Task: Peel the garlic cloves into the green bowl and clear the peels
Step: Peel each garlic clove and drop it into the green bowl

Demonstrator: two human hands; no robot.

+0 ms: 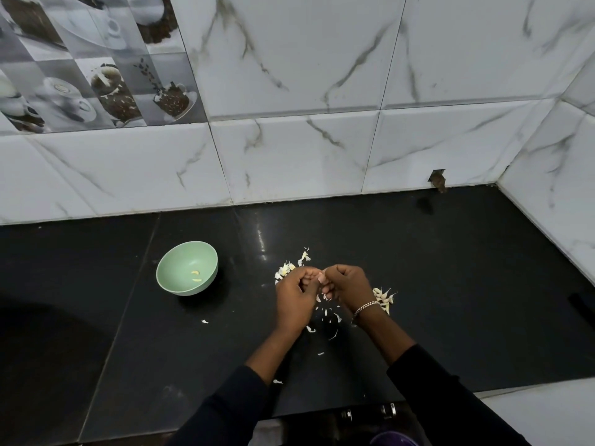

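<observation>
Progress: early. Green bowl [179, 264] sits at left on the black bench [450, 284], two peeled cloves [196, 276] inside. To its right, left hand [294, 292] and right hand [346, 284] meet above the bench, both with fingers curled, pinching a small pale garlic clove [321, 278] between them. Loose peels [328, 317] lie scattered beneath. Pale heaps [383, 297] flank the hands; cloves or skins, cannot tell. Judgement: most of the peeling and all of the clearing remain.

Counter [450, 284]: black, polished, glossy. Wall tiles [289, 156]: white marble-look, smooth, slight sheen. Bowl [179, 268]: green, smooth, matt. Peels [383, 297]: thin, papery. Bracelet [365, 308]: metal chain. Sleeves [444, 397]: dark cloth.
</observation>
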